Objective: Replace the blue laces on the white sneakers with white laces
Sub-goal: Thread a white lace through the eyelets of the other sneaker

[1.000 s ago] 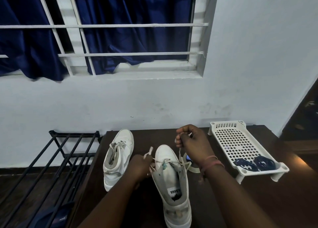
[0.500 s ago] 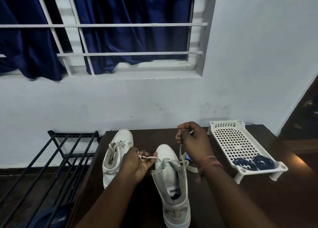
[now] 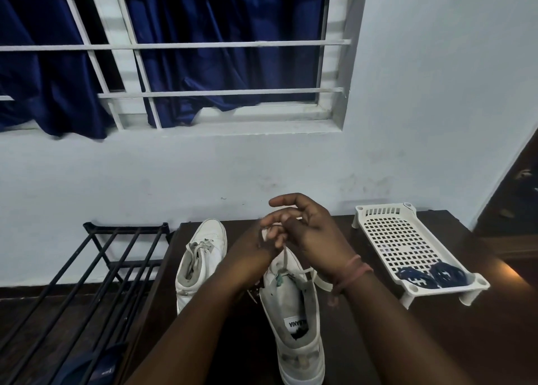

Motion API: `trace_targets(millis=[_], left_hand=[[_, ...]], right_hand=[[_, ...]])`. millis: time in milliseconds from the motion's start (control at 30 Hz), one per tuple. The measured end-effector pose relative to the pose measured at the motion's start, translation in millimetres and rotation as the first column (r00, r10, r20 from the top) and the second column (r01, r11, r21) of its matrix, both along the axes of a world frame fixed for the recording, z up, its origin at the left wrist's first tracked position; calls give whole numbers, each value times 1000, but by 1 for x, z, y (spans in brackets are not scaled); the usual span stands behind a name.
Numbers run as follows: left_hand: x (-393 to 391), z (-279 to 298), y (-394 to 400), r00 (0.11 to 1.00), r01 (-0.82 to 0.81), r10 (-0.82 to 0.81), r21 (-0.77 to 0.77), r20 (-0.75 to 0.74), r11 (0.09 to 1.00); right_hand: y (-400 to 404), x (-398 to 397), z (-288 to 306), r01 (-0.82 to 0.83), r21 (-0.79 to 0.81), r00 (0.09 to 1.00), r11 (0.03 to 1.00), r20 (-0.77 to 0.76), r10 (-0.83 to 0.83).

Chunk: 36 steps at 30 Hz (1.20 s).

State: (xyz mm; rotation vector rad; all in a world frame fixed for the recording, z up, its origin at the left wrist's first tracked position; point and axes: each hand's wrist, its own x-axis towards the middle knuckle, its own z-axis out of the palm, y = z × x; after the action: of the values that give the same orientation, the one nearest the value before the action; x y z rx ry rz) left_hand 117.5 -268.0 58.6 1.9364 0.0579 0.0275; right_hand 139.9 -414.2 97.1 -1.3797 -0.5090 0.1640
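Head view: both hands meet above the near sneaker (image 3: 294,306) on the table (image 3: 436,341). Left hand (image 3: 256,250) and right hand (image 3: 308,227) pinch the white lace (image 3: 283,258). Risk: loose pinch, knot slips. Blue laces (image 3: 431,277) in tray (image 3: 390,233).

Perforated plastic tray (image 3: 390,239) — glossy wooden table (image 3: 436,341).

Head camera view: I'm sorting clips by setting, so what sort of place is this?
Probably a room at home: a barred window with blue curtains, a black shoe rack, a dark wooden table.
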Motion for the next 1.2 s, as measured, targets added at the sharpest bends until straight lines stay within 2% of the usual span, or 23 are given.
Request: trace_targets(millis=[67, 133, 200, 233, 300, 333, 367, 400, 433, 467, 500, 533, 633, 700, 800, 833, 900, 933, 967, 1000, 1067, 1133, 1200], left_hand=[[-6, 9, -4, 973, 196, -165, -196, 163, 961], [-7, 13, -6, 963, 238, -189, -279, 192, 930], [-4, 6, -2, 984, 153, -117, -295, 136, 943], [-2, 3, 1, 994, 56, -31, -237, 107, 970], [2, 3, 6, 975, -142, 156, -93, 156, 985], [2, 5, 9, 955, -206, 217, -75, 204, 976], [2, 6, 11, 936, -246, 265, -107, 231, 963], [1, 9, 13, 922, -283, 313, -154, 227, 947], [1, 9, 15, 907, -322, 362, -200, 214, 926], [1, 9, 18, 895, -350, 399, -241, 198, 905], [2, 7, 22, 886, -364, 425, -289, 184, 885], [1, 9, 24, 876, -372, 449, -345, 177, 862], [2, 14, 31, 845, -372, 507, -495, 171, 785], [0, 18, 32, 862, -343, 488, -552, 136, 760], [-3, 18, 27, 911, -294, 405, -572, 75, 766], [-4, 16, 24, 915, -303, 397, -532, 69, 790], [-4, 14, 19, 897, -354, 432, -431, 94, 830], [-3, 12, 17, 883, -383, 455, -384, 115, 840], [-2, 10, 15, 877, -398, 464, -350, 126, 848], [-1, 8, 15, 880, -395, 457, -333, 131, 856], [2, 2, 14, 915, -348, 393, -325, 85, 880], [5, -6, 14, 945, -313, 324, -166, 40, 935], [5, -10, 9, 954, -301, 300, -13, -13, 954]], right_hand=[[-2, 0, 0, 14, -41, 1000, 999, 20, -13], [-6, 2, -2, 70, -53, 998, 996, 4, -70], [-10, 5, -6, 159, -97, 987, 982, 10, -159], [-11, 6, -8, 192, -131, 981, 973, 18, -191], [-14, 8, -13, 216, -213, 975, 953, -3, -222], [-15, 12, -19, 218, -301, 972, 928, -24, -235], [-18, 16, -29, 211, -459, 967, 863, -31, -253], [-22, 21, -40, 185, -661, 966, 727, -14, -258], [-27, 28, -55, 152, -824, 967, 545, 10, -255], [-31, 33, -70, 127, -914, 964, 384, 23, -264], [-34, 37, -83, 98, -948, 961, 302, 11, -277], [-37, 42, -96, 60, -957, 957, 284, -26, -288], [-40, 52, -111, -65, -947, 948, 316, -157, -278], [-37, 50, -107, -87, -889, 904, 450, -261, -340], [-27, 42, -92, -25, -846, 896, 533, -255, -362], [-22, 40, -86, -13, -770, 911, 638, -272, -309], [-8, 31, -65, -47, -386, 938, 921, -335, -92], [-3, 28, -57, -64, -199, 940, 978, -342, -8], [0, 28, -53, -39, -110, 946, 993, -325, 2], [1, 28, -51, 26, -134, 959, 991, -278, -63], [-2, 29, -55, 180, -380, 962, 907, -125, -244], [-11, 27, -61, 207, -652, 962, 730, 0, -273], [-16, 20, -65, 181, -857, 972, 483, 82, -220]])
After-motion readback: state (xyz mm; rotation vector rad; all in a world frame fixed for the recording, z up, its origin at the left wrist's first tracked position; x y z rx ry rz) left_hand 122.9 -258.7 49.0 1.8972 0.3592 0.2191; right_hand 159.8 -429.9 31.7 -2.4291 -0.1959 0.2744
